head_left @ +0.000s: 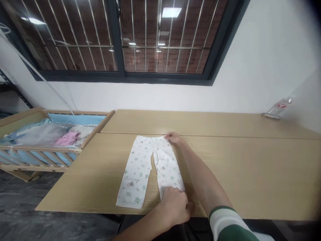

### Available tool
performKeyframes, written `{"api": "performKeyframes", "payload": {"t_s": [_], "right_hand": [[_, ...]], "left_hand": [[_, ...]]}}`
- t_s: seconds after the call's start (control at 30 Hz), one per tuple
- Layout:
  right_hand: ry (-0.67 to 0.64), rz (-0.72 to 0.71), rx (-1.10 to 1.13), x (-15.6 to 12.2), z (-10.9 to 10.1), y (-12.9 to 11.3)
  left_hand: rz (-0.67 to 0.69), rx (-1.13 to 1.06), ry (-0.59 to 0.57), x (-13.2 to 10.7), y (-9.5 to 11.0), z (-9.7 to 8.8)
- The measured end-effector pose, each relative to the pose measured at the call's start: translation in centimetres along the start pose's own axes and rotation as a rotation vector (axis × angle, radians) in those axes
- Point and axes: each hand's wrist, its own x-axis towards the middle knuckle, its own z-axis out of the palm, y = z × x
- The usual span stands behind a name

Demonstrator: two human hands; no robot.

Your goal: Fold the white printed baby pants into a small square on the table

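A pair of small white baby pants [140, 167] with a little green print lies flat on the wooden table [250, 167], waistband away from me. My right hand [172, 137], its arm in a green and white sleeve, reaches across and pinches the waistband's right corner. Near the table's front edge, my left hand [175, 207] is closed on the hem of the right trouser leg. The left trouser leg lies free on the table.
A wooden baby cot [95, 129] with blue lining, pink and white clothes and netting stands against the table's left side. A small plastic packet [277, 109] lies at the far right by the wall. A barred window is above.
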Motion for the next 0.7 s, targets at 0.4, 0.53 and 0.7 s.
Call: {"api": "performKeyframes", "payload": {"t_s": [0.4, 0.53, 0.7], "right_hand": [[0.133, -0.017, 0.068, -0.8, 2.4, -4.0], [0.162, -0.071, 0.050, 0.1, 5.3, -6.7], [0.161, -0.109, -0.036, 0.8, 10.7, -9.0]], "left_hand": [[0.000, -0.561, 0.164, -5.0, -2.9, -3.7], [-0.052, -0.752, 0.268, -8.3, -4.8, -4.6], [-0.151, -0.816, 0.374, -12.2, -7.7, -4.7]]}}
